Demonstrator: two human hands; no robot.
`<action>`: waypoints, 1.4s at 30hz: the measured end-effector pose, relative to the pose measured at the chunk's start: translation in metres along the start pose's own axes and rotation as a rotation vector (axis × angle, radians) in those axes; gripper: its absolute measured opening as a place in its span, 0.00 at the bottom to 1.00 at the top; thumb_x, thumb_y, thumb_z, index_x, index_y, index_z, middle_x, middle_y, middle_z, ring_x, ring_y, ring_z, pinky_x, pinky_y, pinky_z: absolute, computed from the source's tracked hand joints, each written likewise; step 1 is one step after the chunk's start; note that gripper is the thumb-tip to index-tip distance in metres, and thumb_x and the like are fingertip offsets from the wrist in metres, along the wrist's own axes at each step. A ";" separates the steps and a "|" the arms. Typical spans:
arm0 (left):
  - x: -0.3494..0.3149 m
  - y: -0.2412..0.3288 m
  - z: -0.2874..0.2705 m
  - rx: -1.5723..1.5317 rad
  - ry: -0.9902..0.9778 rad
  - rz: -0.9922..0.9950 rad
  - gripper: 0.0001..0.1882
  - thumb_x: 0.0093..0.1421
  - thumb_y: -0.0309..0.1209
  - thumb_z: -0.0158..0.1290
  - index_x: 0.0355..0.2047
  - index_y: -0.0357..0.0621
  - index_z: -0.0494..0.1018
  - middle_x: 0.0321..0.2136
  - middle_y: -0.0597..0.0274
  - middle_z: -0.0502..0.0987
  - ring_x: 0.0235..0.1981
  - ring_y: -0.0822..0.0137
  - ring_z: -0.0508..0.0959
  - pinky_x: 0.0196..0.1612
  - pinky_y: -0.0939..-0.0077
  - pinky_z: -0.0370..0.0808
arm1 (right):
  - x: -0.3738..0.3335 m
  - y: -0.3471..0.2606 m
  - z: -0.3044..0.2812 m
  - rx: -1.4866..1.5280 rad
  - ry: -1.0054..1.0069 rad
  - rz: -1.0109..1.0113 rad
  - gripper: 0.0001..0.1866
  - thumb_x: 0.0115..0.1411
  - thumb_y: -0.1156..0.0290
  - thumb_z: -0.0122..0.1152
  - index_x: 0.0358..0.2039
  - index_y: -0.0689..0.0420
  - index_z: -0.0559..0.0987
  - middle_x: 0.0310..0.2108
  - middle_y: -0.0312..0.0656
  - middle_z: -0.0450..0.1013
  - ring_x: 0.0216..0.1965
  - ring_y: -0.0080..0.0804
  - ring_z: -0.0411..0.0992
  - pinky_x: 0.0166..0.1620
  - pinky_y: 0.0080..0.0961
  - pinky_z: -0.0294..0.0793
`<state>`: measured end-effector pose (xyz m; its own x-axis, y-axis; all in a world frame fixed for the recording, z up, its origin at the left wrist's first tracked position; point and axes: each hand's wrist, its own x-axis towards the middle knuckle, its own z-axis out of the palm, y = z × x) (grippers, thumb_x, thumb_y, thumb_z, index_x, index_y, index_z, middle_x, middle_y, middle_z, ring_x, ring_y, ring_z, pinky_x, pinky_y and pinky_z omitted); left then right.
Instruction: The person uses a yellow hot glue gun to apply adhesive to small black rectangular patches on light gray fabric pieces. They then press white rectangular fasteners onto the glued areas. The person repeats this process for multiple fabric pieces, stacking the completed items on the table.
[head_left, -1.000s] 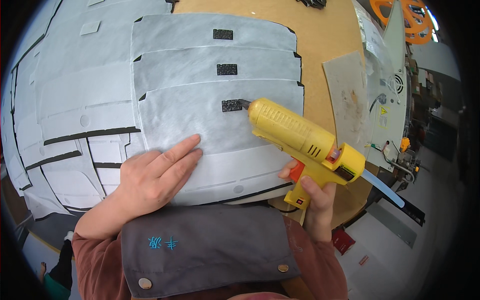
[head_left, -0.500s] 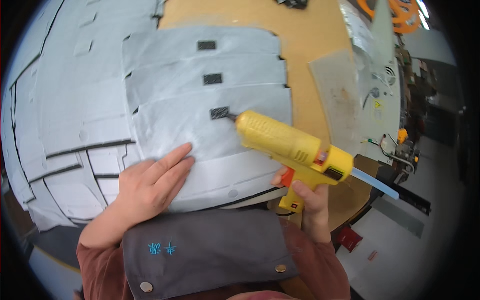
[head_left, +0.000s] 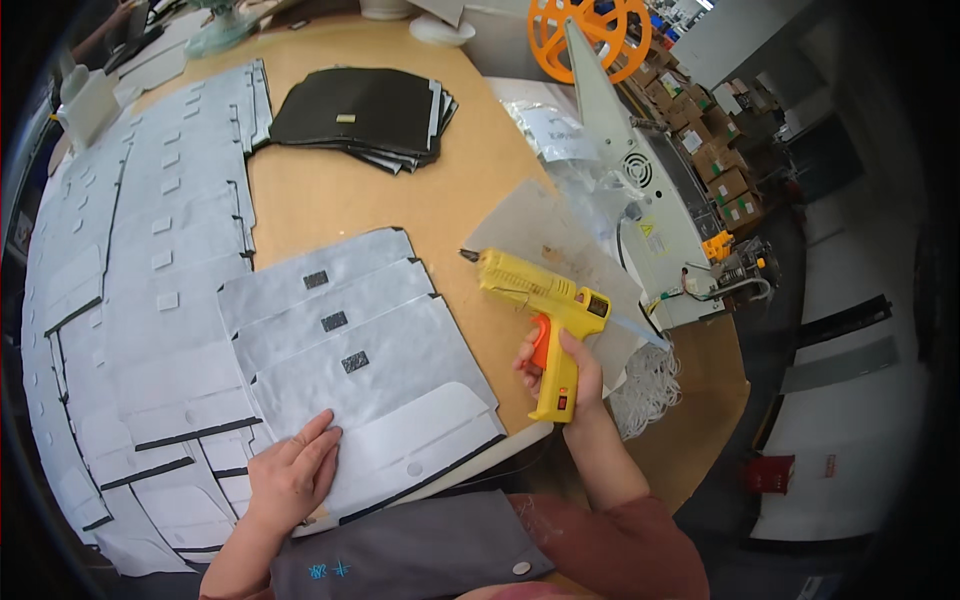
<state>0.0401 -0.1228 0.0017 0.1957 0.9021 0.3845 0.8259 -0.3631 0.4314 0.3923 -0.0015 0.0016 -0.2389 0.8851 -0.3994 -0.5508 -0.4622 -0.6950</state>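
My right hand [head_left: 588, 385] grips the handle of a yellow hot glue gun [head_left: 530, 282], its fingers by the orange trigger. A pale glue stick [head_left: 640, 332] runs out of the gun's back end. The dark nozzle points left, over the bare table beside overlapping light grey fabric panels [head_left: 395, 335]. My left hand [head_left: 295, 474] lies flat on the lower left of these panels, fingers stretched out. Three small black rectangular patches sit in a row up the panels: a near patch [head_left: 355, 361], a middle patch [head_left: 334, 321] and a far patch [head_left: 316, 279].
More panels [head_left: 180, 330] with small pale squares cover the table's left side. Toward the back lies a stack of black panels [head_left: 365, 110]. To the right are a clear sheet [head_left: 535, 225], a bundle of white cord [head_left: 645, 395] and a pale machine [head_left: 645, 215] with an orange reel [head_left: 590, 35].
The glue gun has lifted from the nearest black patch and moved right, off the panels. The view has tilted up, showing more of the table. My left hand stays on the panels.
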 end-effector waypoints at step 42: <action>0.023 0.067 -0.028 -1.795 -0.163 -0.753 0.51 0.47 0.12 0.35 0.73 0.58 0.38 0.70 0.58 0.50 0.41 0.88 0.73 0.19 0.97 0.66 | -0.032 0.071 0.134 -1.233 -0.637 -0.749 0.11 0.50 0.75 0.71 0.35 0.56 0.80 0.34 0.37 0.74 0.30 0.29 0.73 0.31 0.25 0.73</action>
<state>0.0845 -0.1332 0.0621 0.2440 0.9325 -0.2665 -0.6374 0.3612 0.6806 0.2534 -0.0553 0.0453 -0.6809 0.6532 0.3313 0.1942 0.5971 -0.7783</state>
